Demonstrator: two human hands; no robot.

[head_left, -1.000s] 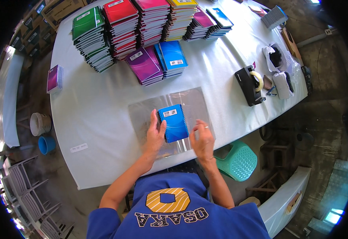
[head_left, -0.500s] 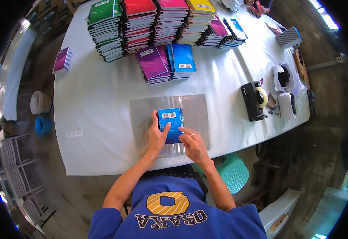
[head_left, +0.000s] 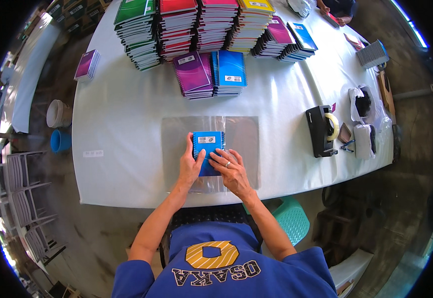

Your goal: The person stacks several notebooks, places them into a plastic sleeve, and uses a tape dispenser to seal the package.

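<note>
A blue spiral notebook (head_left: 208, 141) with a white label lies over clear plastic sheets (head_left: 242, 130) in front of me. My left hand (head_left: 191, 163) grips its left, coil-bound side, with the thumb on the cover. From the right, my right hand (head_left: 230, 170) presses its fingers over the lower right of the cover, a ring on one finger. Whether one notebook or a small stack is in my grip, I cannot tell. Just beyond are a purple notebook pile (head_left: 192, 74) and a blue notebook pile (head_left: 230, 70).
Tall stacks of green (head_left: 136, 35), red (head_left: 177, 30), pink and yellow notebooks stand at the back. A black tape dispenser (head_left: 319, 131) sits to the right, near a white pouch (head_left: 363, 140). Purple notebooks (head_left: 86, 65) lie far left. Another person's hands (head_left: 343, 21) hold something red at the far right.
My right hand has moved from the notebook's right edge onto its cover, its fingers now lying across it. My left hand keeps its hold. The view has shifted slightly.
</note>
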